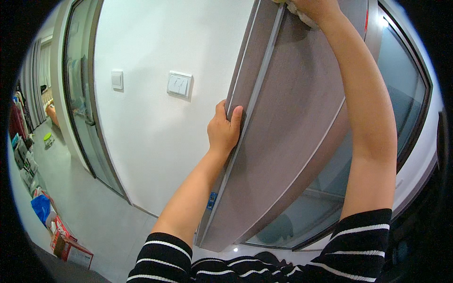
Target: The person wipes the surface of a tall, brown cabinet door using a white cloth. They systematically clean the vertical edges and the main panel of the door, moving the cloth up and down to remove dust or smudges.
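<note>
A tall brown wood-grain door panel (pixel 292 113) stands tilted across the view, with pale metal strips along its left edge. My left hand (pixel 224 126) is closed round that edge, its thumb on the panel side and its fingers partly hidden. High up, my right hand (pixel 316 8) presses a whitish cloth (pixel 304 18) against the upper part of the panel. The top of that hand and most of its fingers are cut off by the frame's upper border. Lower on the panel's edge sits a small blue fitting (pixel 212 200).
Two white wall switches (pixel 180 85) are on the white wall (pixel 141 127) at left. Beyond them stands a glass door (pixel 80 80). Boxes and bags (pixel 71 250) lie along the floor at far left. Another glass panel (pixel 401 80) is at right.
</note>
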Motion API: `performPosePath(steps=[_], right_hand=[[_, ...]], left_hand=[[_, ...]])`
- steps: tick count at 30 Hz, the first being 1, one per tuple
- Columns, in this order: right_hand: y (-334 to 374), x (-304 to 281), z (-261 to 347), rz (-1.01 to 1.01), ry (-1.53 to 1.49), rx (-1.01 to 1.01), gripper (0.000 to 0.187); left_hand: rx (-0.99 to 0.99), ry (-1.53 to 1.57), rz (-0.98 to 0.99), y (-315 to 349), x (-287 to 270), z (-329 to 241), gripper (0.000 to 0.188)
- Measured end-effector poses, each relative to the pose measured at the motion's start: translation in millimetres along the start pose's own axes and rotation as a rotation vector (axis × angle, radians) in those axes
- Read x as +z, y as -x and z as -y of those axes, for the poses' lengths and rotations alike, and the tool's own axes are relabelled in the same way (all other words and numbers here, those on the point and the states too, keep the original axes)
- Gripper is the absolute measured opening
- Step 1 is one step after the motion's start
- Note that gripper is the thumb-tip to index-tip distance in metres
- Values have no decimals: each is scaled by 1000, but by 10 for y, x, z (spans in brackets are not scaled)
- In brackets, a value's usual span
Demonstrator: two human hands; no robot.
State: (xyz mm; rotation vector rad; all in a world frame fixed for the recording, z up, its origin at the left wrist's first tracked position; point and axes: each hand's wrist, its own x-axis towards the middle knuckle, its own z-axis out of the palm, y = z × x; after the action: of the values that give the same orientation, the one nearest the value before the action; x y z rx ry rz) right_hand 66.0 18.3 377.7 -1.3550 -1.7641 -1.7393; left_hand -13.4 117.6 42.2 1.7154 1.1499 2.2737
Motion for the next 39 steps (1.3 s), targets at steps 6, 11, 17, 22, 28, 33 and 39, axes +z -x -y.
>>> performPosePath(steps=[6, 11, 17, 22, 28, 33, 39], right_hand=[[862, 618, 768, -160, -35, -522, 28], [656, 436, 760, -128, -17, -535, 25], [-498, -345, -266, -155, 89, 197, 32], [-709, -1, -340, -289, 52, 217, 22], [411, 409, 578, -206, 29, -407, 21], [725, 719, 419, -414, -130, -507, 31], [278, 375, -662, -522, -15, 113, 35]], left_hand=[[-64, -45, 58, 4, 20, 73, 52], [-94, -16, 25, -23, -91, 1, 50], [-43, -20, 29, 31, -24, -25, 59], [-50, 32, 49, 54, 10, -126, 60], [-88, -11, 47, 3, -116, -109, 58], [-65, -7, 37, 55, -10, -14, 59], [-76, 60, 59, 50, 27, -124, 60]])
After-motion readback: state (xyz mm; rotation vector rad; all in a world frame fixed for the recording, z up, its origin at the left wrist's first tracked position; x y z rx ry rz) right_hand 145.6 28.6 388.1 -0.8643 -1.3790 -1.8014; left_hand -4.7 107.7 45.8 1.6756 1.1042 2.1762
